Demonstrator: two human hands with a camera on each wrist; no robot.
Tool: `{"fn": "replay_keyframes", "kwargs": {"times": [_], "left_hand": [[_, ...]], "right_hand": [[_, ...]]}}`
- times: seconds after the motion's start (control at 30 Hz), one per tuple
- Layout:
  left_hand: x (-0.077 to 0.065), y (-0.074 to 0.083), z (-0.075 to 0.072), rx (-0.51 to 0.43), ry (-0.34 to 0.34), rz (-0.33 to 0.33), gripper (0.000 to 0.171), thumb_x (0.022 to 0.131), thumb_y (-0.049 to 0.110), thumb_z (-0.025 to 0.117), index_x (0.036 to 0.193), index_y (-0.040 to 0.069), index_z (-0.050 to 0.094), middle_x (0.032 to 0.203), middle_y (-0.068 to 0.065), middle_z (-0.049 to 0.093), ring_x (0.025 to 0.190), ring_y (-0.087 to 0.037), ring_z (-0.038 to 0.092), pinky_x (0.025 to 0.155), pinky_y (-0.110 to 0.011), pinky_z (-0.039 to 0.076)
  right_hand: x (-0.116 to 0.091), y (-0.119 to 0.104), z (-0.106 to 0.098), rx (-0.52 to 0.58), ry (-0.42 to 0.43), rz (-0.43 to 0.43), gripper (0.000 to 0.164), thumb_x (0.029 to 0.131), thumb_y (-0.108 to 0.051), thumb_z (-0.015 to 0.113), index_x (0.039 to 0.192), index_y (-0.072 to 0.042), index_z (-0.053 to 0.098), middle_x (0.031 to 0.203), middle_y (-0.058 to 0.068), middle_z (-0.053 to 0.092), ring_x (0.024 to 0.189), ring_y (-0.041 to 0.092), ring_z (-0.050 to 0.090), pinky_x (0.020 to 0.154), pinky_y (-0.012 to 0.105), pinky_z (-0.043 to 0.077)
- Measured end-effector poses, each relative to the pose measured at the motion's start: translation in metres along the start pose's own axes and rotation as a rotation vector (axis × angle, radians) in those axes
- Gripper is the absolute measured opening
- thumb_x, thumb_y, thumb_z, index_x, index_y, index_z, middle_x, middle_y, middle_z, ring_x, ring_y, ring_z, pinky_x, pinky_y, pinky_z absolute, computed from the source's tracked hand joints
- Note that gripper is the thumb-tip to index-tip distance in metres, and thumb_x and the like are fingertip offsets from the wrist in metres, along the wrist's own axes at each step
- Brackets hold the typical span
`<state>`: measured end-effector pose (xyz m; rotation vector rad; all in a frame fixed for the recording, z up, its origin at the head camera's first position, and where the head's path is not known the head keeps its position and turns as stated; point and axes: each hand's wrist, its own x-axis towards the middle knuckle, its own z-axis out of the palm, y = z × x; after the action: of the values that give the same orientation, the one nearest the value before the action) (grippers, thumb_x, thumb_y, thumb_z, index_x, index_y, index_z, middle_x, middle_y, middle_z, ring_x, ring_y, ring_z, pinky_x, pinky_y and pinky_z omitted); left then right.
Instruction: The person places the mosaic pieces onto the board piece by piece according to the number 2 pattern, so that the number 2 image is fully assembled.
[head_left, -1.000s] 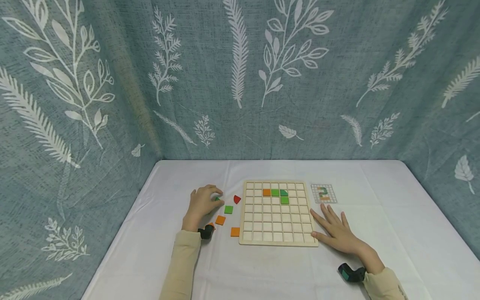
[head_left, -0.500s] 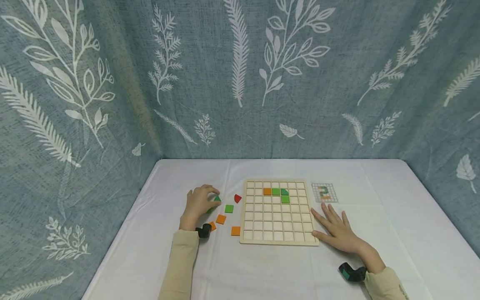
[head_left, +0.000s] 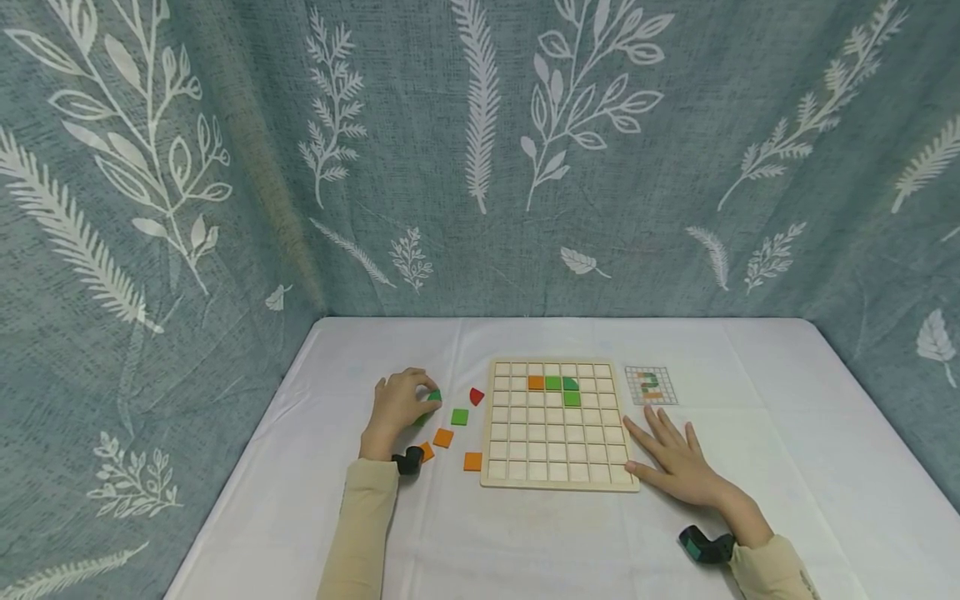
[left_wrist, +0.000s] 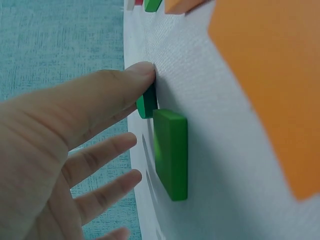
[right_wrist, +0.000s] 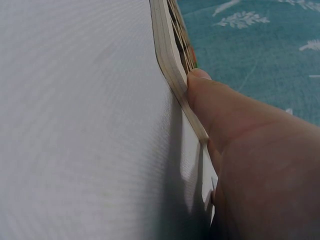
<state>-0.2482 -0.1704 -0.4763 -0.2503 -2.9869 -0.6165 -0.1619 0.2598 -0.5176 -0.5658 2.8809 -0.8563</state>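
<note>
My left hand (head_left: 395, 406) pinches a small dark green tile (left_wrist: 146, 103) between thumb and index finger at the table surface; its full shape is hidden. Just beside it lies a green square tile (left_wrist: 170, 156), mostly behind the hand in the head view. My right hand (head_left: 678, 468) lies spread at the right side of the wooden grid board (head_left: 537, 435), thumb and index finger touching its edge. Set in the board's upper rows are an orange tile (head_left: 536, 382), two green squares (head_left: 553, 383) and a dark green rounded tile (head_left: 571, 383).
Left of the board lie a red rounded tile (head_left: 476, 397), a green square (head_left: 460, 417) and several orange tiles (head_left: 443, 438). A pattern card (head_left: 651, 386) showing a figure 2 sits right of the board. A patterned curtain (head_left: 450, 167) hangs behind the white table.
My left hand has drawn slightly left, and the dark green tile between its fingertips has tilted and shows differently. My right hand stays against the board.
</note>
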Motion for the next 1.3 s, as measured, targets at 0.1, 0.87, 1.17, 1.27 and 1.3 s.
{"fn": "replay_keyframes", "kwargs": {"times": [0.1,0.87,1.17,1.27,1.3], "left_hand": [[0.000,0.001,0.000,0.004,0.003,0.003,0.026,0.077,0.027,0.075,0.098,0.012,0.072,0.125,-0.016,0.057,0.114,-0.040,0.052,0.102,-0.068,0.025],[0.006,0.021,0.010,-0.059,0.020,0.058,0.024,0.079,0.018,0.069,0.102,0.010,0.070,0.111,-0.008,0.066,0.111,-0.028,0.057,0.106,-0.063,0.023],[0.006,0.030,0.014,-0.082,0.015,0.106,0.024,0.079,0.018,0.069,0.102,0.012,0.070,0.100,-0.004,0.067,0.102,-0.026,0.060,0.106,-0.062,0.024],[0.005,0.034,0.013,-0.093,0.010,0.132,0.023,0.080,0.018,0.069,0.102,0.013,0.070,0.099,-0.003,0.067,0.103,-0.026,0.060,0.106,-0.062,0.024],[0.004,0.035,0.013,-0.093,0.007,0.141,0.022,0.081,0.018,0.069,0.103,0.014,0.070,0.100,-0.002,0.067,0.103,-0.026,0.060,0.106,-0.062,0.024]], "right_hand": [[0.000,0.000,0.000,-0.002,0.001,-0.001,0.068,0.089,-0.043,0.055,0.146,-0.017,0.030,0.152,0.025,0.008,0.139,0.045,0.001,0.105,0.065,-0.013],[0.000,0.000,0.000,-0.005,0.001,-0.001,0.067,0.089,-0.043,0.055,0.146,-0.018,0.031,0.152,0.025,0.009,0.139,0.045,0.002,0.105,0.065,-0.013],[0.001,0.001,0.001,-0.004,0.008,-0.011,0.067,0.089,-0.043,0.055,0.146,-0.017,0.031,0.152,0.026,0.009,0.139,0.046,0.001,0.105,0.066,-0.013],[0.001,0.001,0.001,-0.010,0.009,-0.007,0.068,0.089,-0.043,0.055,0.146,-0.016,0.031,0.152,0.025,0.009,0.139,0.046,0.002,0.105,0.066,-0.012],[0.001,0.001,0.002,-0.010,0.008,-0.005,0.068,0.089,-0.043,0.055,0.146,-0.016,0.031,0.152,0.025,0.009,0.139,0.046,0.002,0.105,0.066,-0.012]]}}
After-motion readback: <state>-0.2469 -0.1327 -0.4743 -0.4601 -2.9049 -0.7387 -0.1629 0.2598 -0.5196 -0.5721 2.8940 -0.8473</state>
